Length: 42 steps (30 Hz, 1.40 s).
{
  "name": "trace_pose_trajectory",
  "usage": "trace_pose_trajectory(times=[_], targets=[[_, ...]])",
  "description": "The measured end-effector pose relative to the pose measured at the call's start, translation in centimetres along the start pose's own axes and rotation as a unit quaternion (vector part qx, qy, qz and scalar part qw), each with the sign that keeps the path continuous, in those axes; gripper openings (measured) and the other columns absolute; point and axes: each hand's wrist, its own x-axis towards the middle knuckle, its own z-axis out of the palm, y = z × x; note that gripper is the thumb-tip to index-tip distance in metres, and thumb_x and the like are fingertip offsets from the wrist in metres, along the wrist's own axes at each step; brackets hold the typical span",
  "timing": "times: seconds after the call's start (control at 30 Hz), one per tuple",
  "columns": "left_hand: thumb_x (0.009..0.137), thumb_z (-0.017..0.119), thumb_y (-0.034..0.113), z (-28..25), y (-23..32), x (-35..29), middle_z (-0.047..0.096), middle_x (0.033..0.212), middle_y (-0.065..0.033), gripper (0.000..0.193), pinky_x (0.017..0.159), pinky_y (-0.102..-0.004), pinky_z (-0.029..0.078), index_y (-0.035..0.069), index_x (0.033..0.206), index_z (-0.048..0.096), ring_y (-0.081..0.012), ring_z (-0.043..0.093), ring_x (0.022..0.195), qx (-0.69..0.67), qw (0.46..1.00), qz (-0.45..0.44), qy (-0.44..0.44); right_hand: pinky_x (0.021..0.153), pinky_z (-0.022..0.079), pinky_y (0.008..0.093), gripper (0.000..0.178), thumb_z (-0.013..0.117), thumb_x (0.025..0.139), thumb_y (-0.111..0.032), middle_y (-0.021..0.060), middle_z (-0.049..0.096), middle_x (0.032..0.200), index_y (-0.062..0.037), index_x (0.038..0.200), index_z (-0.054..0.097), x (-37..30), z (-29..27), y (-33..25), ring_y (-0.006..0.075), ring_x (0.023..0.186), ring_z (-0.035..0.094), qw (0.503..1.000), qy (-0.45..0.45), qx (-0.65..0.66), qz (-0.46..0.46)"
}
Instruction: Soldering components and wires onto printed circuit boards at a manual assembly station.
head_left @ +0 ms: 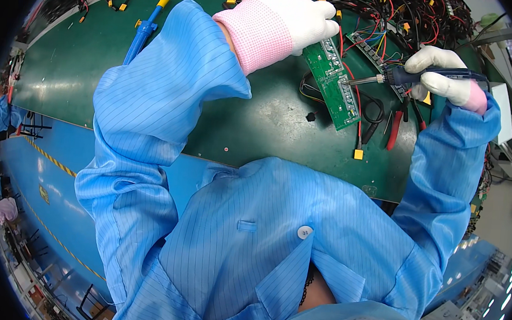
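My left hand point(297, 20), in a white glove with a pink cuff, is closed at the far end of a long green circuit board point(331, 95). Its fingertips are partly hidden there. My right hand point(446, 77), gloved the same way, grips a soldering iron point(395, 76) by its dark handle. The iron points left, its metal tip at solder joints midway along the board's right side. A second circuit board point(367, 47) with coloured wires lies just behind the iron. Red and black wires run beside the first board, one ending in a yellow connector point(358, 154).
Pliers with red handles point(394, 130) lie below the iron on the green table point(235, 116). A blue tool with a yellow end point(149, 28) rests at the far left. Bundles of wires point(423, 20) pile up along the back. A small black piece point(312, 116) sits near the board.
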Motion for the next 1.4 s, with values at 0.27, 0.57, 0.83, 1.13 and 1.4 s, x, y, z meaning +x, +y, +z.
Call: trace_pose_trajectory(times=[0.27, 0.57, 0.83, 1.13, 1.4], targets=[[0.075, 0.071, 0.007, -0.1, 0.0, -0.4, 0.054, 0.129, -0.0007, 0.054, 0.092, -0.029, 0.052, 0.018, 0.125, 0.055, -0.0221, 0.063, 0.102, -0.054, 0.996, -0.05, -0.043, 0.064, 0.049, 0.0263, 0.037, 0.061, 0.085, -0.023, 0.0138, 0.062, 0.089, 0.0036, 0.111, 0.059, -1.9, 2.8, 1.0, 0.0169, 0.07, 0.061, 0.996, 0.087, 0.02, -0.018], [0.07, 0.075, 0.01, 1.5, -0.4, -2.0, 0.054, 0.128, 0.001, 0.059, 0.088, -0.0293, 0.052, 0.019, 0.125, 0.054, -0.0221, 0.063, 0.102, -0.073, 0.996, -0.053, -0.013, 0.068, 0.049, 0.0268, 0.036, 0.055, 0.091, -0.019, 0.0157, 0.063, 0.088, 0.005, 0.117, 0.055, -5.1, 9.7, 7.1, 0.0178, 0.072, 0.061, 0.957, 0.241, 0.132, -0.088], [0.066, 0.076, 0.011, 2.6, -0.8, -3.1, 0.053, 0.129, 0.0017, 0.063, 0.086, -0.0289, 0.05, 0.017, 0.125, 0.052, -0.0216, 0.062, 0.102, -0.097, 0.993, -0.024, 0.065, 0.078, 0.051, 0.0295, 0.033, 0.057, 0.089, -0.009, 0.0179, 0.064, 0.097, 0.0051, 0.119, 0.055, -4.7, 15.1, 6.7, 0.0225, 0.082, 0.064, 0.887, 0.408, 0.137, -0.17], [0.066, 0.076, 0.011, 3.3, -0.8, -3.6, 0.054, 0.129, 0.0004, 0.064, 0.087, -0.0284, 0.05, 0.016, 0.125, 0.052, -0.0207, 0.062, 0.102, -0.14, 0.984, -0.013, 0.107, 0.086, 0.051, 0.0346, 0.057, 0.081, 0.065, -0.006, 0.018, 0.061, 0.117, -0.0006, 0.117, 0.058, -1.0, 17.5, 8.6, 0.0282, 0.1, 0.062, 0.846, 0.454, -0.193, -0.203], [0.066, 0.075, 0.012, 3.5, -0.8, -3.6, 0.053, 0.13, 0.0013, 0.067, 0.086, -0.0268, 0.049, 0.017, 0.128, 0.051, -0.0196, 0.062, 0.102, -0.141, 0.985, -0.024, 0.098, 0.082, 0.052, 0.0333, 0.058, 0.082, 0.062, -0.01, 0.0167, 0.06, 0.117, -0.0043, 0.115, 0.061, 0.5, 17.7, 8.4, 0.0283, 0.095, 0.063, 0.816, 0.457, -0.263, -0.237]])
